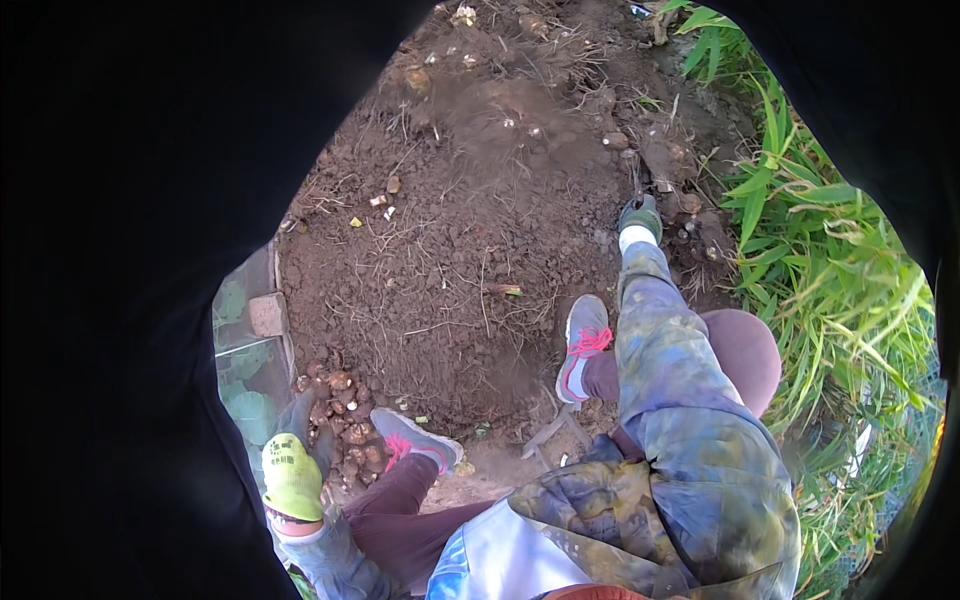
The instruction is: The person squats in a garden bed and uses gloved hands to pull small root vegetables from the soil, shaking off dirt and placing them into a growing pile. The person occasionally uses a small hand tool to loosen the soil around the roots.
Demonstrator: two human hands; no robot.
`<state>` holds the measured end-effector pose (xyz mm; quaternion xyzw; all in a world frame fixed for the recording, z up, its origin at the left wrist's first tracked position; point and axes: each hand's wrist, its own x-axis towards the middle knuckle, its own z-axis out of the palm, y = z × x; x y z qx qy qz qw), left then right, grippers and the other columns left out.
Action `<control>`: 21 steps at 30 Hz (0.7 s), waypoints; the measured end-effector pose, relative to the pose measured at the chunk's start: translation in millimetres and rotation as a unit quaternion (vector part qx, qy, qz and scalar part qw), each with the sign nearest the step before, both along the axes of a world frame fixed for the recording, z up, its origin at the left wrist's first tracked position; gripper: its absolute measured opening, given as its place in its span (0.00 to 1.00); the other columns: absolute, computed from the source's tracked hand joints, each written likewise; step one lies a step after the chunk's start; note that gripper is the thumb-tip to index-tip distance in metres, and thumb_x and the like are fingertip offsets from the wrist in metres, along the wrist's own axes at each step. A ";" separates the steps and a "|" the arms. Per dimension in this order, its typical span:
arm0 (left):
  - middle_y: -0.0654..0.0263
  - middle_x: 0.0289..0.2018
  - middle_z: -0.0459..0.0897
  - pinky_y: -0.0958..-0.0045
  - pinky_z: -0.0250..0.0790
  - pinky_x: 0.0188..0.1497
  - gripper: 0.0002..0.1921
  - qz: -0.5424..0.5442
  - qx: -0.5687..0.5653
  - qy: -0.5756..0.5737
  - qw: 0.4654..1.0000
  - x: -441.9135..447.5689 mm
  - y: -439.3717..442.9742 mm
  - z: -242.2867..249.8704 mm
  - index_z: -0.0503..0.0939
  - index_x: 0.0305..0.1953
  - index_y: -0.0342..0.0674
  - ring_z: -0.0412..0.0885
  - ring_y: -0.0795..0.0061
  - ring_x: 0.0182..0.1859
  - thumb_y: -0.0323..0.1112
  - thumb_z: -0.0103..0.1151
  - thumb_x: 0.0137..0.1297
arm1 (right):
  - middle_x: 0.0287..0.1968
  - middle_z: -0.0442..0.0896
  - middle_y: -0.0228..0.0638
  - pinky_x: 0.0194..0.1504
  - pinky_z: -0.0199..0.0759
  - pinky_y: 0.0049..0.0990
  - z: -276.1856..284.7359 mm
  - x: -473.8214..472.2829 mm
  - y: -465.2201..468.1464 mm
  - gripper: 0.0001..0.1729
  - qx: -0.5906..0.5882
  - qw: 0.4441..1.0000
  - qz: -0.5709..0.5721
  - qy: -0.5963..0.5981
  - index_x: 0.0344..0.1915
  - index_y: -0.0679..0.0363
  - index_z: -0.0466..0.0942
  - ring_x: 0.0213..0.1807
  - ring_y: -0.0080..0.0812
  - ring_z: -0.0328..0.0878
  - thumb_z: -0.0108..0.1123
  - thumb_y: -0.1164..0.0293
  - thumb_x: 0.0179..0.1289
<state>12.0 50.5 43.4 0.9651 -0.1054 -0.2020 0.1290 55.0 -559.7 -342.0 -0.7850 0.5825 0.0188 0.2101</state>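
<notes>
My left hand (294, 465), in a yellow-green knitted glove with grey palm and fingers, is at the lower left with fingers apart and nothing visible in it. Beside it lies a heap of brown root corms, probably taro (352, 431), next to my shoe. My right hand (641, 215), in a darker green glove, reaches far forward along the right side of the soil. It grips a dark hand tool (638, 178), whose working end is partly hidden among soil-covered corms (667, 154). More corms (690, 202) lie just right of this hand.
Loose brown soil (450, 277) with scattered roots spreads before me. Green leafy plants (795, 195) border the right side. A brick (268, 315) rests on a clear sheet (244, 360) at left. More corms (534, 27) lie at the far end. Grey wooden pieces (553, 433) stand beneath me.
</notes>
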 end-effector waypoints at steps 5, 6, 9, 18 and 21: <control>0.51 0.56 0.83 0.55 0.74 0.62 0.30 -0.044 0.038 0.021 0.998 4.5 -15.4 -3.8 0.76 0.66 0.41 0.81 0.48 0.59 0.29 0.68 0.60 | 0.46 0.87 0.54 0.52 0.76 0.47 -5.1 2.3 -4.3 0.21 0.006 0.999 0.028 -0.032 0.54 0.57 0.76 0.49 0.56 0.85 0.65 0.58 0.66; 0.51 0.56 0.83 0.55 0.74 0.61 0.30 -0.046 0.034 0.023 0.998 5.3 -18.5 -3.5 0.76 0.65 0.41 0.81 0.48 0.58 0.29 0.68 0.59 | 0.46 0.88 0.53 0.52 0.76 0.46 -2.6 7.5 2.7 0.23 0.005 0.997 0.014 -0.078 0.54 0.58 0.77 0.49 0.53 0.86 0.69 0.59 0.64; 0.51 0.55 0.84 0.54 0.74 0.61 0.30 -0.056 0.025 0.014 0.998 9.2 -27.3 -4.0 0.76 0.65 0.41 0.81 0.48 0.57 0.31 0.68 0.59 | 0.37 0.75 0.28 0.36 0.75 0.31 4.3 45.7 28.0 0.24 0.065 0.907 -0.070 -0.410 0.52 0.60 0.72 0.32 0.29 0.74 0.74 0.68 0.60; 0.49 0.56 0.84 0.54 0.75 0.60 0.29 -0.044 0.050 0.047 0.997 7.2 -35.9 -5.4 0.77 0.64 0.41 0.81 0.46 0.58 0.31 0.69 0.59 | 0.38 0.81 0.34 0.45 0.76 0.33 4.7 130.5 29.2 0.36 -0.117 0.896 0.328 -0.276 0.60 0.60 0.71 0.38 0.33 0.78 0.78 0.64 0.54; 0.49 0.54 0.84 0.54 0.74 0.60 0.29 -0.059 0.051 0.018 0.997 6.4 -37.2 -5.8 0.77 0.64 0.41 0.81 0.45 0.58 0.31 0.68 0.59 | 0.41 0.84 0.42 0.47 0.78 0.41 -10.7 142.1 39.0 0.35 0.010 0.942 0.233 -0.242 0.57 0.58 0.72 0.41 0.42 0.82 0.80 0.58 0.54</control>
